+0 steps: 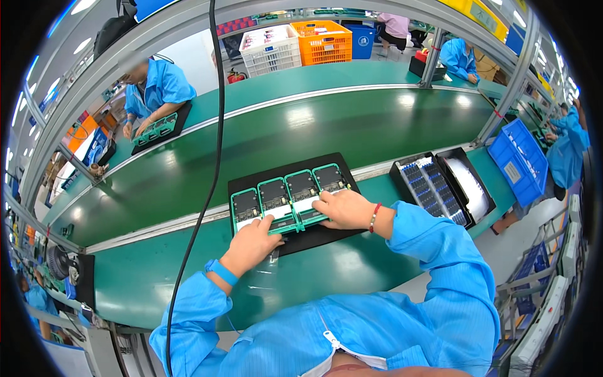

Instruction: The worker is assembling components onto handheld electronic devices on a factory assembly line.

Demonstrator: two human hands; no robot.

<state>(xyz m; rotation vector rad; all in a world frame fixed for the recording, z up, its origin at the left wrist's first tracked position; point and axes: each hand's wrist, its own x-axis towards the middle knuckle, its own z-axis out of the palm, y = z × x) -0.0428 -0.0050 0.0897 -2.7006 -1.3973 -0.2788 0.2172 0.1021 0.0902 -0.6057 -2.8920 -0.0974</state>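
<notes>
A green circuit board panel (274, 190) with several black rectangular sections in a row lies on a black mat (295, 242). White strips run across its near half. My left hand (251, 245), a blue band round its wrist, grips the panel's near left part with bent fingers. On the near right part, the fingers of my right hand (347, 209) close over the panel edge; a beaded red bracelet circles that wrist. The fingertips partly hide what lies under them. A small clear plastic strip (274, 254) sits on the bench just right of my left hand.
To the right stand a black tray (433, 188) of small dark parts and a black box (468, 185) with white material. Beyond them is a blue bin (520, 160). A black cable (220, 113) hangs before the green conveyor (276, 129). Across it, a co-worker (157, 91) handles a similar panel.
</notes>
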